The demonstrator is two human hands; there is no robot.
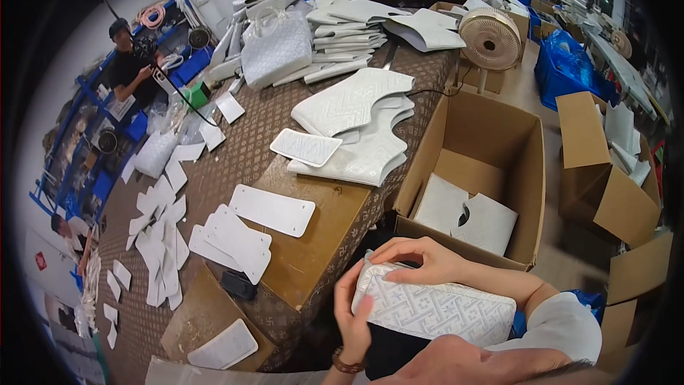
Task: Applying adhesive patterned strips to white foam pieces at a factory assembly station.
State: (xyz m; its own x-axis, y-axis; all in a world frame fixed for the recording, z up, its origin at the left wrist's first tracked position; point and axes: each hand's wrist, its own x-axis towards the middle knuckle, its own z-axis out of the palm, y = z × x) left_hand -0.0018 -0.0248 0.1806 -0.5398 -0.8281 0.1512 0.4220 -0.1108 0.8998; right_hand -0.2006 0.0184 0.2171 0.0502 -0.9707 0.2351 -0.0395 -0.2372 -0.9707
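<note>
A white quilted-pattern bag piece, stitched into a boxy shape, rests close to my body beside the table edge. My left hand, with a brown bracelet at the wrist, is closed around its left end, thumb on the patterned face. My right hand reaches over from the right and grips the upper left edge, fingers bent over the rim. What the fingertips press on inside is hidden. On the table nearby lie white rounded panels and a dark small object.
An open cardboard box holding a white cut piece stands just ahead of my right arm. Beyond are a beige fan, stacked white sheets and a finished white handbag. A person stands across the patterned table.
</note>
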